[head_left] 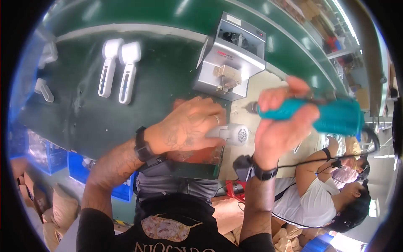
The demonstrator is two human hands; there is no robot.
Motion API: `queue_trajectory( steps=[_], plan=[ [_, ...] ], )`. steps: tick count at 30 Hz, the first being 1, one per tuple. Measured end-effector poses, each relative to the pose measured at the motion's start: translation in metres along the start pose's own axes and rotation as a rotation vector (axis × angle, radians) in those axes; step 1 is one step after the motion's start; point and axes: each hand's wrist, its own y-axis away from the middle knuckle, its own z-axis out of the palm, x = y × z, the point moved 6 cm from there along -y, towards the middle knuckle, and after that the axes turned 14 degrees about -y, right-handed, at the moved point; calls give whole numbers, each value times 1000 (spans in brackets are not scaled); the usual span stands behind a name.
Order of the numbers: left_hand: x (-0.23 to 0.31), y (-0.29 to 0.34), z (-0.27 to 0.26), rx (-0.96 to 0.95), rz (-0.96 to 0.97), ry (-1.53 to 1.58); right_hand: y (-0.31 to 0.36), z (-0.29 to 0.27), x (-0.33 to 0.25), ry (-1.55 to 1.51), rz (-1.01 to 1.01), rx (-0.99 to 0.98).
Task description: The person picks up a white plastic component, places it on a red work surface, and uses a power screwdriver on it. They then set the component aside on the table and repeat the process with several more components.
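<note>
My left hand (191,126) is closed around a small white handheld device whose round, slotted head (240,135) points right; its handle is mostly hidden under my fingers. My right hand (279,124), slightly blurred, grips a teal electric screwdriver (317,116) lying level. The screwdriver's tip (250,108) points left, above and apart from the device's head. Two similar white devices, one on the left (110,67) and one beside it (128,73), lie on the green bench. Under my left hand lies a reddish-brown mat (197,156).
A grey screw feeder machine (231,56) stands at the back, beyond my hands. Small white parts (44,90) lie at the bench's left. Blue crates (77,170) sit below the left edge. On the right, another person in a white shirt (304,201) sits close by.
</note>
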Motion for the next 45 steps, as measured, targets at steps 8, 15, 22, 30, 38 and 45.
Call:
queue_trajectory(
  steps=[8,15,22,30,38,45],
  plan=[
    [-15,11,4,56,-82,-71,-24,25,60,150,33,-140],
    [-13,10,4,114,-49,-47,-16,25,59,172,89,-153],
    [-15,8,3,35,-90,-44,15,2,26,4,137,-88],
    [-15,9,3,33,-104,-53,27,-3,30,92,121,-65],
    [-12,7,3,62,-75,-70,31,-8,42,56,149,-130],
    [-10,6,2,90,-41,-100,30,-7,45,39,161,-120]
  ],
)
